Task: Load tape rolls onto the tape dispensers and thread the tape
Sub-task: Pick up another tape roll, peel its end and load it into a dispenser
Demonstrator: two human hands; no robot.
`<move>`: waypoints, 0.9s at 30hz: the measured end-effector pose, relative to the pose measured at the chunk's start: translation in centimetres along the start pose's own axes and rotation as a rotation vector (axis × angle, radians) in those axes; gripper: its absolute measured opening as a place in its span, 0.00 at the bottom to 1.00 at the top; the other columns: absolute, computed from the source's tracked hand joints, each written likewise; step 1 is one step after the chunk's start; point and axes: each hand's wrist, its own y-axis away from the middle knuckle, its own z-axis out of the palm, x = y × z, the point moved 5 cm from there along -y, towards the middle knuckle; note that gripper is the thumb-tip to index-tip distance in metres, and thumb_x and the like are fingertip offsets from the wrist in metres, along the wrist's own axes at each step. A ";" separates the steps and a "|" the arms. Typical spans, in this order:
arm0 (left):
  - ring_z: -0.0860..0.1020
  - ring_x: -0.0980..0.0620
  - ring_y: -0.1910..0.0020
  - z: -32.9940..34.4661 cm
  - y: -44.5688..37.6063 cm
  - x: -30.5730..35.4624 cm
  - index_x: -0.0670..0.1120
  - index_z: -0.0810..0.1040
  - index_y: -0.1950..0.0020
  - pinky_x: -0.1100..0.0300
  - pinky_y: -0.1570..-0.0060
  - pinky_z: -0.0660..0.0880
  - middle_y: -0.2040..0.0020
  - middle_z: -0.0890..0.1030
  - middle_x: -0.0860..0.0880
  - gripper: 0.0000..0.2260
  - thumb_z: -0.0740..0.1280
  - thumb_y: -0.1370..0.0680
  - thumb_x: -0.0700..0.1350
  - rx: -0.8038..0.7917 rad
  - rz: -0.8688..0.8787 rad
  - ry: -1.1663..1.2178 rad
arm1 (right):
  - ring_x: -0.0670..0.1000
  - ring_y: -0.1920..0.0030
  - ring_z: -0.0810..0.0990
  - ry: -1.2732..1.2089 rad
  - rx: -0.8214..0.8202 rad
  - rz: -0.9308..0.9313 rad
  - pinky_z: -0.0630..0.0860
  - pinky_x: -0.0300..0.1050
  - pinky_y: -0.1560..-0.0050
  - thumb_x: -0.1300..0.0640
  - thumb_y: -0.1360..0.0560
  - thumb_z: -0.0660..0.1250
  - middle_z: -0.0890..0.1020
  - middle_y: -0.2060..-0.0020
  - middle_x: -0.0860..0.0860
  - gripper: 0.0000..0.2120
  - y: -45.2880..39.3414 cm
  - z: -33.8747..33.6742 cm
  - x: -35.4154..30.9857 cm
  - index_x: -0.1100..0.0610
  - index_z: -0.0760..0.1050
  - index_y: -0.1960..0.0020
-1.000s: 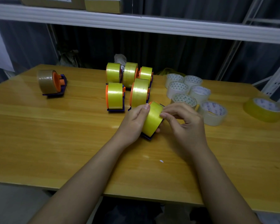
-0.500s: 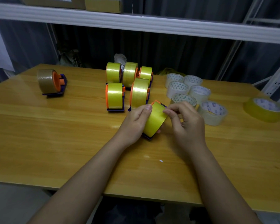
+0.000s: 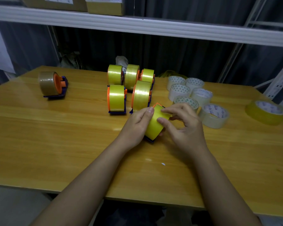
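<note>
The wooden bench (image 3: 55, 144) fills the view, its near edge running along the bottom and a broad bare stretch lying open to the left of the arms and in front of them. Above, a white shelf (image 3: 137, 25) carries cardboard boxes (image 3: 104, 5). Mid-bench stands a cluster of five loaded dispensers (image 3: 131, 88), yellow rolls on orange hubs and dark blue bases, packed close together. Off to the far left, well apart, a brown-tape dispenser (image 3: 51, 85) sits alone. To the right lies a group of clear tape rolls (image 3: 194, 95) flat on the bench, and near the right edge a single yellow roll (image 3: 266, 112). At centre, just in front of the cluster, is the yellow tape roll (image 3: 155, 126) in play, tilted on its dispenser (image 3: 149, 140), blue base touching the bench, orange rim showing at the top. The left hand (image 3: 136, 126) grips the roll's left side, thumb on the top edge. The right hand (image 3: 185, 128) has curled fingers, thumb pressing the roll's face, fingertips at its upper right edge.
</note>
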 end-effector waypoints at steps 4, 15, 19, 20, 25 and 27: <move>0.80 0.35 0.60 0.2 0.2 0.0 0.38 0.77 0.47 0.40 0.56 0.77 0.57 0.80 0.33 0.20 0.54 0.18 0.51 -0.031 -0.018 0.018 | 0.51 0.54 0.79 -0.020 0.058 -0.001 0.78 0.53 0.57 0.53 0.25 0.69 0.79 0.57 0.51 0.09 -0.1 -0.3 0.2 0.58 0.83 0.52; 0.83 0.45 0.65 0.4 0.3 0.4 0.42 0.77 0.51 0.52 0.65 0.79 0.59 0.81 0.36 0.15 0.53 0.17 0.46 -0.067 -0.017 0.083 | 0.49 0.58 0.76 0.205 0.140 -0.158 0.73 0.42 0.57 0.57 0.23 0.66 0.80 0.60 0.52 0.09 0.0 -0.1 -0.9 0.61 0.80 0.56; 0.83 0.44 0.65 0.3 0.3 0.4 0.44 0.77 0.51 0.45 0.63 0.78 0.59 0.81 0.36 0.14 0.53 0.17 0.47 -0.062 -0.014 0.061 | 0.49 0.59 0.77 0.074 0.168 -0.043 0.75 0.50 0.61 0.55 0.24 0.66 0.79 0.61 0.48 0.08 0.0 -0.2 -0.5 0.59 0.79 0.57; 0.83 0.43 0.65 0.3 0.3 0.4 0.44 0.77 0.52 0.44 0.63 0.78 0.60 0.81 0.36 0.14 0.53 0.17 0.47 -0.062 -0.009 0.056 | 0.48 0.59 0.77 0.054 0.172 -0.020 0.75 0.51 0.60 0.55 0.24 0.66 0.78 0.61 0.47 0.08 -0.1 -0.2 -0.4 0.59 0.79 0.57; 0.83 0.43 0.65 0.4 0.3 0.3 0.43 0.78 0.51 0.48 0.64 0.79 0.60 0.81 0.37 0.15 0.55 0.19 0.50 -0.087 -0.031 0.097 | 0.47 0.57 0.78 -0.102 0.169 0.146 0.76 0.46 0.57 0.53 0.25 0.68 0.79 0.61 0.45 0.04 -0.3 -0.5 0.1 0.52 0.79 0.57; 0.82 0.43 0.65 0.3 0.2 0.3 0.40 0.78 0.51 0.53 0.64 0.79 0.62 0.82 0.39 0.17 0.55 0.19 0.50 -0.105 -0.054 0.123 | 0.46 0.56 0.79 -0.190 0.161 0.239 0.76 0.44 0.55 0.55 0.25 0.69 0.81 0.60 0.45 0.03 -0.4 -0.6 0.4 0.48 0.78 0.58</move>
